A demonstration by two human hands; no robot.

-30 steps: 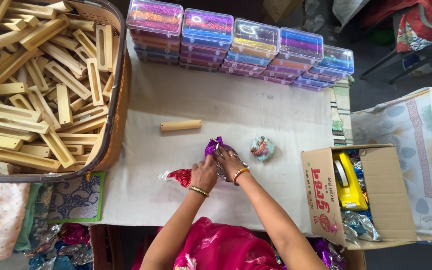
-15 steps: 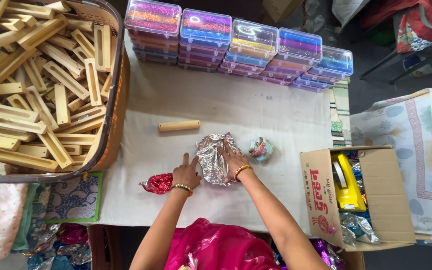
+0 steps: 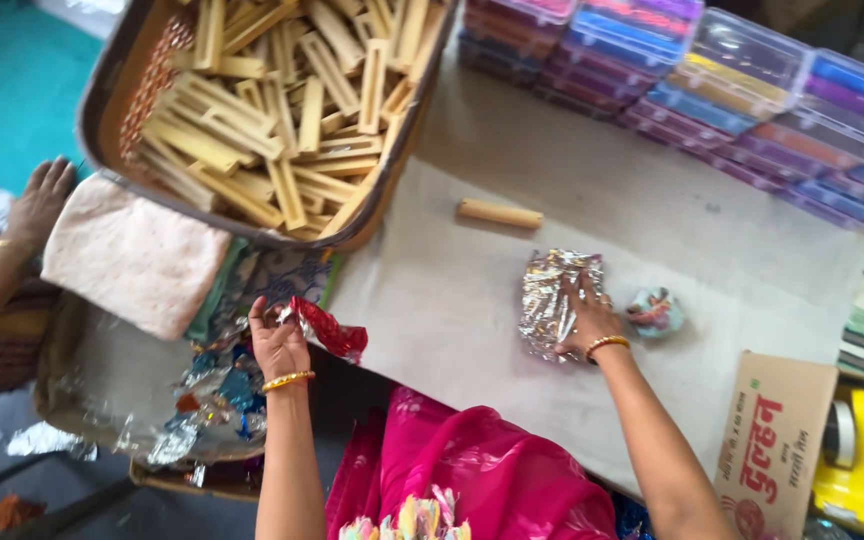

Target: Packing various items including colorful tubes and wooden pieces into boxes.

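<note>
While the right hand (image 3: 584, 318) presses flat on it: the silver foil sheet (image 3: 555, 302) lies crinkled on the bench's white cloth (image 3: 452, 300), toward the near edge.
Right hand fingers: spread wide, palm down, pinning the foil rather than gripping it.
Left hand (image 3: 274, 340): off the bench's left edge, fingers pinched closed on a red foil wrapper (image 3: 327, 328).
Beside the foil: a small round pale blue piece (image 3: 655, 311) just right of it; a wooden stick (image 3: 498, 213) apart, toward the far side.
Further out: a tray of wooden sticks (image 3: 282, 120) at the left corner, stacked clear boxes (image 3: 752, 100) along the far edge, a cardboard box (image 3: 782, 440) at the near right corner.
Step, as judged: flattening the sheet for wrapping.
Next move calls for: a smooth sheet held steady, and a free left hand.
</note>
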